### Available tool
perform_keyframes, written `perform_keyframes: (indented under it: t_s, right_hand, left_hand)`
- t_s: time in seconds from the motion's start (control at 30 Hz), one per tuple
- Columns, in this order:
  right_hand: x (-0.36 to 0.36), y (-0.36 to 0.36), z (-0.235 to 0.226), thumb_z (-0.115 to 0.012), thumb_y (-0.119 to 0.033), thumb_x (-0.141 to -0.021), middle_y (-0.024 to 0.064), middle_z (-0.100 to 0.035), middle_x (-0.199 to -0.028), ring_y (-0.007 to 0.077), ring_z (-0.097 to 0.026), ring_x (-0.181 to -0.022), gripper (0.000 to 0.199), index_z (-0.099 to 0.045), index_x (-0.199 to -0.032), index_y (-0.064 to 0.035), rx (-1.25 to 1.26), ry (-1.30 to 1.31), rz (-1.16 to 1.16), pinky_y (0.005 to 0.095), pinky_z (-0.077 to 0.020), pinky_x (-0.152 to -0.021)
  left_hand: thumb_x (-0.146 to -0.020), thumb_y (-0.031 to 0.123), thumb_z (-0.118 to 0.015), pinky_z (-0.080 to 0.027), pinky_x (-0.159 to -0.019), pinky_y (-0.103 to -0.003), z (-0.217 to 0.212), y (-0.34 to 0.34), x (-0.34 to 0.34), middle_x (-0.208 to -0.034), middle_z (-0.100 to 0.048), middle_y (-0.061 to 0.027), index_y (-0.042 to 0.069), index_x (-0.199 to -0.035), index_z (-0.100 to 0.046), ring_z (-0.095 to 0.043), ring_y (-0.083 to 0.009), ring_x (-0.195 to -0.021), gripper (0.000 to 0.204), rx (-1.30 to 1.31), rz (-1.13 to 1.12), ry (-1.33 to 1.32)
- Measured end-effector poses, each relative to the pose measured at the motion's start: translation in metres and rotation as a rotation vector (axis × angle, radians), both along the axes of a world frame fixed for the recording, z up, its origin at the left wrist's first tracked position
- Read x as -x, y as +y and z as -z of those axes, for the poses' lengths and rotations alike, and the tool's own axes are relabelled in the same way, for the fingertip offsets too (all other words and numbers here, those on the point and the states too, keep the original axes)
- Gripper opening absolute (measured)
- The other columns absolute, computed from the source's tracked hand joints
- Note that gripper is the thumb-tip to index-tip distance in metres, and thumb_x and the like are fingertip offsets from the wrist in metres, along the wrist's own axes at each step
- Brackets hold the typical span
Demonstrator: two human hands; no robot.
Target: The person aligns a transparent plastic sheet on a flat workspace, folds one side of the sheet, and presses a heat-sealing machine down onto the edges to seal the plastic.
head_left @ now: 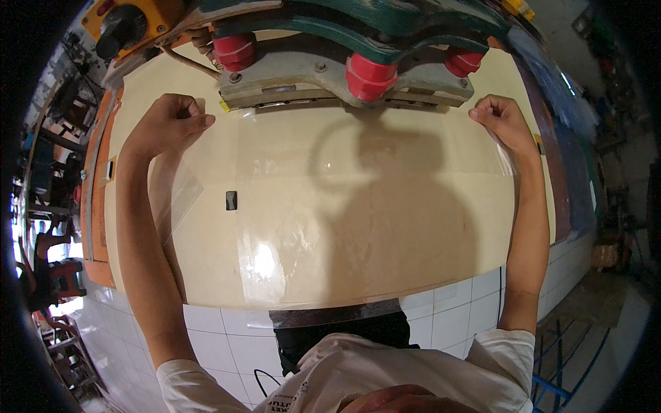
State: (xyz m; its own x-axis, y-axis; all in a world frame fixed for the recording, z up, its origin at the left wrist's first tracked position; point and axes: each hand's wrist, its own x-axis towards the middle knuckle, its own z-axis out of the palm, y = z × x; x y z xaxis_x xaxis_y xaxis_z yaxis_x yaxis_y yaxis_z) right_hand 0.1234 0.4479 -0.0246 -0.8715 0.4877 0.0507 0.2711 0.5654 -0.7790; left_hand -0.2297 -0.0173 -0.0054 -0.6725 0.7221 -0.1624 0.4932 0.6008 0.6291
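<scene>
A wide clear plastic sheet point(344, 186) lies stretched over a cream table top point(413, 261). My left hand point(169, 122) pinches the sheet's left edge with fingers closed. At the far right, my right hand point(501, 118) grips the sheet's right edge the same way. The sheet's far edge reaches under a machine head point(344, 76) with a grey metal bar, a green frame and three red cylinders, right between my two hands. A small black rectangle point(231, 200) shows through the sheet near my left forearm.
An orange control box with a black knob point(124, 27) sits at the far left of the machine. White floor tiles point(447, 316) lie below the table's near edge. Chairs and clutter point(48, 261) stand at the left, blue metal bars point(558, 372) at the lower right.
</scene>
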Motion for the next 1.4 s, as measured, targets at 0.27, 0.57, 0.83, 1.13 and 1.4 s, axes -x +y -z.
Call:
perform_keyframes:
  t_s: [0.27,0.57,0.83,1.13,1.4]
  right_hand:
    - [0.002,-0.002,-0.002,-0.080,-0.020,-0.084,-0.0056,-0.053,-0.066,0.0049,-0.044,-0.060,0.021,-0.066,-0.079,-0.0046,-0.020,-0.038,0.030,0.0238,-0.0328,-0.055]
    - [0.004,-0.010,-0.006,-0.078,-0.016,-0.085,-0.0057,-0.054,-0.068,0.0041,-0.045,-0.061,0.018,-0.065,-0.077,-0.0051,-0.019,-0.023,0.044,0.0232,-0.0343,-0.055]
    - [0.001,-0.009,-0.006,-0.079,-0.014,-0.084,-0.0069,-0.053,-0.066,0.0029,-0.043,-0.060,0.018,-0.065,-0.077,-0.0048,0.035,-0.001,0.037,0.0214,-0.0323,-0.055]
    - [0.002,-0.008,-0.008,-0.078,-0.013,-0.084,-0.0073,-0.049,-0.066,0.0037,-0.041,-0.061,0.018,-0.064,-0.077,-0.0040,0.002,-0.025,0.032,0.0222,-0.0312,-0.056]
    - [0.001,-0.007,-0.004,-0.077,-0.014,-0.085,-0.0076,-0.047,-0.069,0.0044,-0.039,-0.062,0.020,-0.062,-0.076,-0.0040,-0.020,-0.031,0.019,0.0235,-0.0304,-0.056]
  left_hand:
    - [-0.086,0.023,-0.078,-0.037,-0.053,-0.027,0.001,0.000,0.003,-0.062,-0.051,0.0052,0.009,-0.067,-0.053,-0.044,-0.0054,-0.058,0.034,-0.002,0.033,0.011]
    - [-0.085,0.025,-0.078,-0.040,-0.055,-0.028,0.000,-0.005,0.003,-0.062,-0.054,0.0022,0.006,-0.068,-0.054,-0.048,-0.0077,-0.059,0.034,-0.029,0.066,0.084]
    - [-0.084,0.027,-0.077,-0.044,-0.058,-0.030,-0.002,-0.002,0.000,-0.062,-0.059,-0.0022,0.004,-0.068,-0.058,-0.053,-0.0114,-0.060,0.033,-0.026,0.053,0.066]
    - [-0.083,0.025,-0.076,-0.044,-0.058,-0.031,0.003,-0.003,0.004,-0.061,-0.059,-0.0014,0.005,-0.065,-0.056,-0.052,-0.0119,-0.058,0.033,-0.026,0.050,0.063]
    - [-0.087,0.020,-0.077,-0.039,-0.054,-0.029,0.000,-0.001,-0.003,-0.061,-0.055,0.0014,0.005,-0.067,-0.054,-0.049,-0.0089,-0.058,0.034,-0.014,0.041,0.076]
